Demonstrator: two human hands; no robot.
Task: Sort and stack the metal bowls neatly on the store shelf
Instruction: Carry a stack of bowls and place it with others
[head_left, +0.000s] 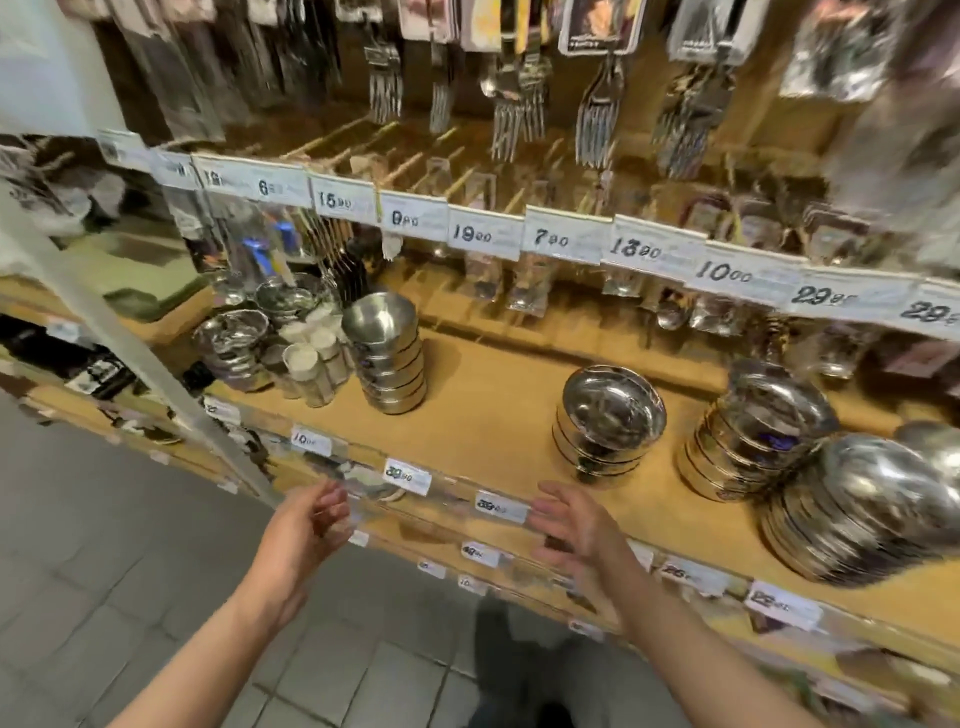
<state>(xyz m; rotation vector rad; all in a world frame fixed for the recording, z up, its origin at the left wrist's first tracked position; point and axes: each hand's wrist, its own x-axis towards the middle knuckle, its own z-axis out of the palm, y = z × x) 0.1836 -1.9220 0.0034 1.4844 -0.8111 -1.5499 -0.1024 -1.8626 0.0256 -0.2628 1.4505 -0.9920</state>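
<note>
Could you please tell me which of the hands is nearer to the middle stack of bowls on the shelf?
Right. The right hand is just below the middle stack; the left hand is farther off to its left.

Beyond both empty hands, the stacked bowls (613, 415) gleam as glossy, mirror-polished metal on a matt, wood-look shelf (493, 395), its front edge fitted with clear glossy plastic strips holding white paper price tags (501, 506).
</note>
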